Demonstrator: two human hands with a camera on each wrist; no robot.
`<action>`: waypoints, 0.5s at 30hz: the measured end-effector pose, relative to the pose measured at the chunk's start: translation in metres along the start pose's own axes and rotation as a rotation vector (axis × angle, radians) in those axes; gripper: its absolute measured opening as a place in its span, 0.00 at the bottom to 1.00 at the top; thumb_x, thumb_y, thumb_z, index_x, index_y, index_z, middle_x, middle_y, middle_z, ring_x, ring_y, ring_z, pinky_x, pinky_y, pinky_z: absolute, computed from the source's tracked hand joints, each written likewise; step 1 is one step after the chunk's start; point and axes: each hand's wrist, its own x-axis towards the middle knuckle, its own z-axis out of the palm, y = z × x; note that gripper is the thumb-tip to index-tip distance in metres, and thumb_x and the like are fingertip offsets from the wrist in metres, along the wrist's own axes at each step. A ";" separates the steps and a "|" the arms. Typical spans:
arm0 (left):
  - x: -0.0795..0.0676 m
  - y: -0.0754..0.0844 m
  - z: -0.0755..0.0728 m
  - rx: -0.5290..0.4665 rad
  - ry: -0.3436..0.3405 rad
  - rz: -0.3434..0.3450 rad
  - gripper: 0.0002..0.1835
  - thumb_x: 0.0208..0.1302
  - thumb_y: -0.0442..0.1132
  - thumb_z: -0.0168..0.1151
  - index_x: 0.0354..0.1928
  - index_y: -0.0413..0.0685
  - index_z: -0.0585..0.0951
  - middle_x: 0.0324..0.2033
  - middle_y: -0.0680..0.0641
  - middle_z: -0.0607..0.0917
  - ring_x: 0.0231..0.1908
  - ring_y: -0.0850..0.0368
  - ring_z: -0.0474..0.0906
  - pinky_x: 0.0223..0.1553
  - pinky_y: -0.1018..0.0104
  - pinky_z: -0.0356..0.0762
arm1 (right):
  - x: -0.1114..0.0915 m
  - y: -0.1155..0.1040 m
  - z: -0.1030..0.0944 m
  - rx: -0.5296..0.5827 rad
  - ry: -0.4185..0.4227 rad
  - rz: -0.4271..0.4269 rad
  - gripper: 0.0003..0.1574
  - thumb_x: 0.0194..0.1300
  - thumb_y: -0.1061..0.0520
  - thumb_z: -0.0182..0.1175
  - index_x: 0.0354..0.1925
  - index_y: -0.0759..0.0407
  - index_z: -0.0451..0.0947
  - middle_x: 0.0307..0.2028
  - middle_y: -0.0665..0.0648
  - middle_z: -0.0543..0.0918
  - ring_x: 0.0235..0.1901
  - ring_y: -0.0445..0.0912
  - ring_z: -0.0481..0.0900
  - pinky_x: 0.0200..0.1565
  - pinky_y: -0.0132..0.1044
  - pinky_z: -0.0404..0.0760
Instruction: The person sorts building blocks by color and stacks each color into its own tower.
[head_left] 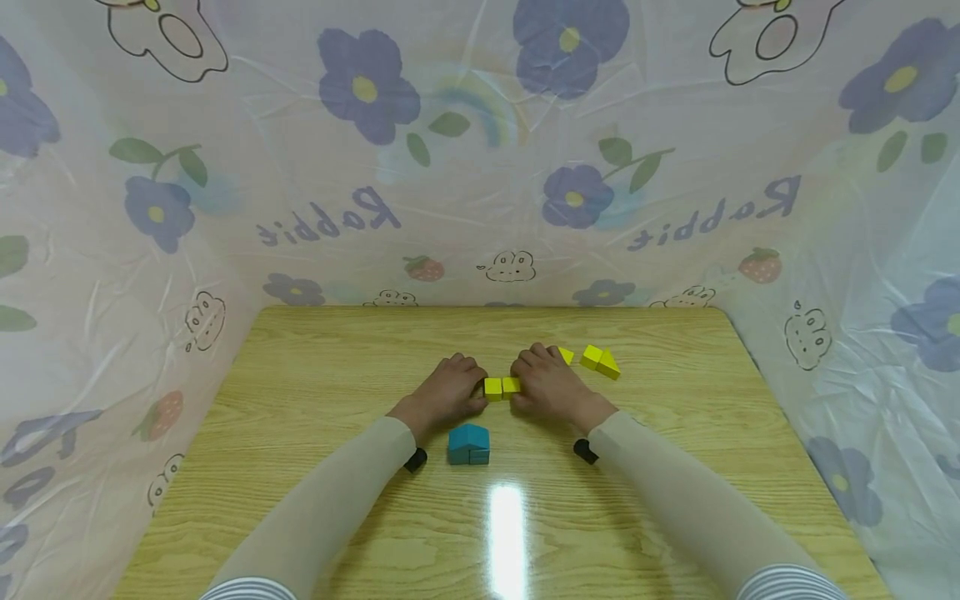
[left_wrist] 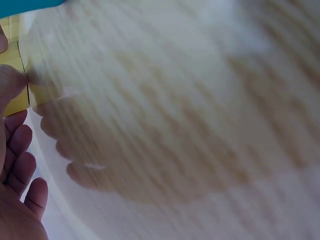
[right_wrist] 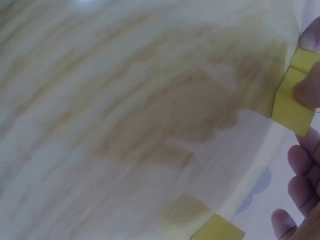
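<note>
Two yellow blocks sit side by side on the table between my hands in the head view. My left hand [head_left: 453, 390] pinches the left yellow block [head_left: 492, 389]; in the left wrist view its thumb lies on the yellow face [left_wrist: 19, 104]. At the other end my right hand [head_left: 547, 386] pinches the right yellow block [head_left: 512, 387], thumb in front, as the right wrist view shows. The fingers partly hide both blocks. Nearer to me stands a small blue block stack [head_left: 468, 446] with a peaked top, touched by neither hand.
Behind the right hand lie a partly hidden yellow piece [head_left: 566, 356], a yellow block [head_left: 591, 357] and a yellow triangular block [head_left: 609, 365]. Patterned sheeting [head_left: 465, 192] rises at the back and both sides of the wooden table [head_left: 315, 350]. Black wrist devices [head_left: 416, 460] hang under the forearms.
</note>
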 end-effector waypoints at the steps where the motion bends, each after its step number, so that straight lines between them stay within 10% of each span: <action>1: 0.000 0.000 0.000 -0.001 0.000 0.001 0.16 0.73 0.51 0.65 0.54 0.51 0.84 0.45 0.55 0.82 0.45 0.57 0.70 0.53 0.59 0.72 | 0.000 0.000 0.000 0.001 0.000 0.000 0.15 0.64 0.47 0.65 0.42 0.56 0.80 0.39 0.53 0.79 0.42 0.51 0.69 0.50 0.49 0.69; 15: 0.000 0.000 -0.001 -0.001 -0.004 0.005 0.16 0.73 0.50 0.65 0.54 0.50 0.84 0.45 0.54 0.82 0.45 0.57 0.69 0.54 0.59 0.72 | 0.002 0.000 0.005 -0.008 0.003 0.007 0.15 0.64 0.47 0.65 0.42 0.56 0.81 0.39 0.53 0.80 0.42 0.52 0.69 0.51 0.51 0.71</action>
